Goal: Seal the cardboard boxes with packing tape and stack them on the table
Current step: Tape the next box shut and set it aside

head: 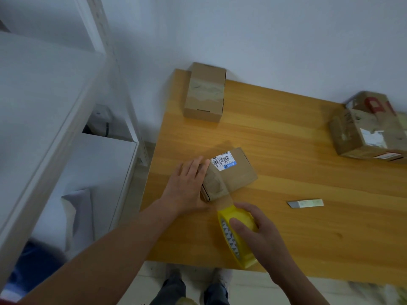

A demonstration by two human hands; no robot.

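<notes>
Tape (pixel 225 200) from glossy yellow roll (pixel 231 238) sticks to matte cardboard box (pixel 240 173).

Head view, down onto table (pixel 286 150)

The desk (pixel 286 150) middle lies bare; passage is blocked by a taped box (pixel 204 93) at eleven o'clock and a large box (pixel 370 128) at two.
</notes>
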